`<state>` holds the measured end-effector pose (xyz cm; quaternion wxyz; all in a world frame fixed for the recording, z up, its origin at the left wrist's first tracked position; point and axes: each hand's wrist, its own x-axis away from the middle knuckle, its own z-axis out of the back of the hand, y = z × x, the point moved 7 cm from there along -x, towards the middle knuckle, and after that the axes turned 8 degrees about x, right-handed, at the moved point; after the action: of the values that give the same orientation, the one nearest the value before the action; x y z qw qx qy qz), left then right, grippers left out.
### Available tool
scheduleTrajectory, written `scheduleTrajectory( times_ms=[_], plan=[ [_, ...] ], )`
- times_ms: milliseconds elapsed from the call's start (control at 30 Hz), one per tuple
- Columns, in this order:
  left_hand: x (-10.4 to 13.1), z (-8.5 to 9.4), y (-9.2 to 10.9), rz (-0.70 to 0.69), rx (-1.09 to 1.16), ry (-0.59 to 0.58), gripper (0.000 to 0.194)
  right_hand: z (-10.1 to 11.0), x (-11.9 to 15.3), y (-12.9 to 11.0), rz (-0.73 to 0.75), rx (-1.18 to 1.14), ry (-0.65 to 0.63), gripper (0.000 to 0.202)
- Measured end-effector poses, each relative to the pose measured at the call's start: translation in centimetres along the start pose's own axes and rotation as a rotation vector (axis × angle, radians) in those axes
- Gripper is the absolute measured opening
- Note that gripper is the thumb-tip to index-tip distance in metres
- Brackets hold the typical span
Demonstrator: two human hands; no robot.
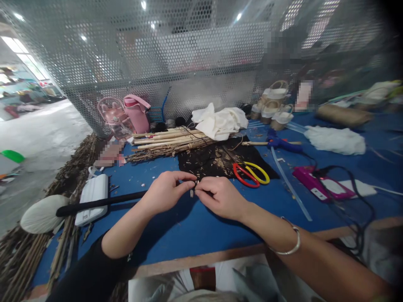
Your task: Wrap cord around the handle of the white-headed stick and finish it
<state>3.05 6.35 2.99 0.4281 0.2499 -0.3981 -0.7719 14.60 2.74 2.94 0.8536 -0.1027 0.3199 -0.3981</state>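
Observation:
My left hand and my right hand meet over the front middle of the blue table, thumbs and fingers pinched together. Between the fingertips is a tiny dark piece with a pale bit hanging below; its kind is too small to tell. A black-wrapped stick with a white cloth-covered round head passes behind my left wrist and points towards the fingertips; its far end is hidden. Just beyond my hands, scissors with red and yellow handles lie on a black cloth strewn with plant scraps.
Pale sticks and a twig bundle lie behind, beside a white cloth. To the right are a blue glue gun, a clear glue stick and a purple power strip with cables. A white case sits left.

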Motion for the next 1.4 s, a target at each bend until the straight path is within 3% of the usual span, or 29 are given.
scheduleTrajectory(
  times_ms=[267,667,933,1033,1167,1267,1400],
  plan=[
    [0.3,0.1,0.5,-0.042,-0.086,-0.005,0.023,0.3,-0.1,-0.2,0.020,0.007,-0.003,0.017],
    [0.8,0.1,0.8,-0.044,-0.239,0.140,0.015,1.2,-0.3,1.2,-0.079,-0.014,-0.087,0.022],
    [0.8,0.3,1.0,-0.061,-0.232,0.143,0.017,-0.2,0.1,1.7,-0.077,-0.054,-0.324,0.023],
    [0.9,0.4,1.1,-0.060,-0.222,0.111,0.018,-0.4,-0.5,4.0,-0.244,-0.082,-0.242,0.022],
    [1.1,-0.1,0.8,-0.032,-0.204,0.074,0.019,0.4,-1.9,5.8,-0.456,-0.362,-0.039,0.022],
    [1.1,-0.5,0.6,-0.030,-0.203,0.052,0.020,1.8,-3.2,3.9,-0.444,-0.649,0.039,0.022],
    [1.1,-0.2,1.2,-0.062,-0.229,0.068,0.023,2.5,-3.0,-0.1,-0.393,-0.844,-0.090,0.024]
  ],
)
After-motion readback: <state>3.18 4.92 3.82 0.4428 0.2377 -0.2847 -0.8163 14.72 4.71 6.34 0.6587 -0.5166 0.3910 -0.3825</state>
